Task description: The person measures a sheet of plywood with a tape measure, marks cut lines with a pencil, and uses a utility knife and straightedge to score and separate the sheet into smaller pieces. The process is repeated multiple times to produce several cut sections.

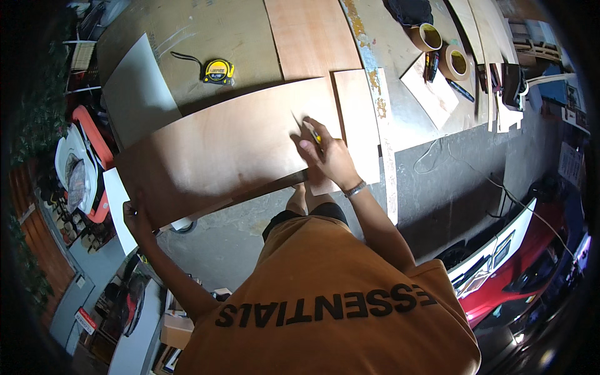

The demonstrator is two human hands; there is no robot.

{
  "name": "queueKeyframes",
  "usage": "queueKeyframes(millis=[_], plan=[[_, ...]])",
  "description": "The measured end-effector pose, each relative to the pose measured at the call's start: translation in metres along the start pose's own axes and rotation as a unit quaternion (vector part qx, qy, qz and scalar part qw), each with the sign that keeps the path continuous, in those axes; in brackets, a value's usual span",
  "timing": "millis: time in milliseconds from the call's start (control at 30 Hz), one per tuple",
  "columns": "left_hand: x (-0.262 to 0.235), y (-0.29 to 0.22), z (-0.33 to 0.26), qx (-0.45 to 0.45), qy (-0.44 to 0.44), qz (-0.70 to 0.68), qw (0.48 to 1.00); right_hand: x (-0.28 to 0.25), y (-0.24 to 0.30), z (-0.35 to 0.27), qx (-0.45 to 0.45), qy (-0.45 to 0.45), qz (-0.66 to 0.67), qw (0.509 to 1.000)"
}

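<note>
Grey workbench scattered with wood sheets fills the view. Across it lies a large plywood panel. My left hand, at 8 o'clock, curls closed around the panel's near corner. My right hand, near centre, pinches a yellow pencil against the panel. A yellow tape measure sits at 11 o'clock.

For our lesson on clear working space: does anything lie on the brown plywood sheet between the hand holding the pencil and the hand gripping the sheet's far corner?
Nothing visible does. The right hand rests on the plywood sheet with the pencil; the left hand grips its corner. The sheet's surface between them is bare. The yellow tape measure lies beyond the sheet.
</note>
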State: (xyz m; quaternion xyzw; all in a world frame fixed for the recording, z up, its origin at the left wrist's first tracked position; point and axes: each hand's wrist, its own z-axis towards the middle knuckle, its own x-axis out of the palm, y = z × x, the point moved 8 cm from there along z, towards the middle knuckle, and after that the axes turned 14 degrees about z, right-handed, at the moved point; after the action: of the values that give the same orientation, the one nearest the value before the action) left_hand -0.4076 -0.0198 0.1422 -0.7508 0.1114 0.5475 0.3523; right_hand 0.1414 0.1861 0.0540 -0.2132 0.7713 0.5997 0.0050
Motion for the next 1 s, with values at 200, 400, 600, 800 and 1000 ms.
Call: queueKeyframes(millis=[200,400,600,800,1000], plan=[[0.052,0.030,0.022,0.029,-0.154,0.206,0.966,-0.127,-0.062,-0.052,0.110,-0.225,0.016,0.968],[0.216,-0.211,-0.084,0.204,0.066,-0.052,0.975,-0.173,-0.116,-0.141,0.191,-0.230,-0.167,0.939],[0.378,-0.393,-0.206,0.210,0.381,-0.144,0.889,-0.169,-0.133,-0.155,0.131,-0.184,-0.217,0.950],[0.416,-0.398,-0.186,0.104,0.421,-0.138,0.890,-0.196,-0.129,-0.154,0.109,-0.215,-0.202,0.949],[0.315,-0.337,-0.147,0.010,0.432,-0.175,0.885,-0.194,-0.132,-0.147,0.125,-0.174,-0.176,0.961]])
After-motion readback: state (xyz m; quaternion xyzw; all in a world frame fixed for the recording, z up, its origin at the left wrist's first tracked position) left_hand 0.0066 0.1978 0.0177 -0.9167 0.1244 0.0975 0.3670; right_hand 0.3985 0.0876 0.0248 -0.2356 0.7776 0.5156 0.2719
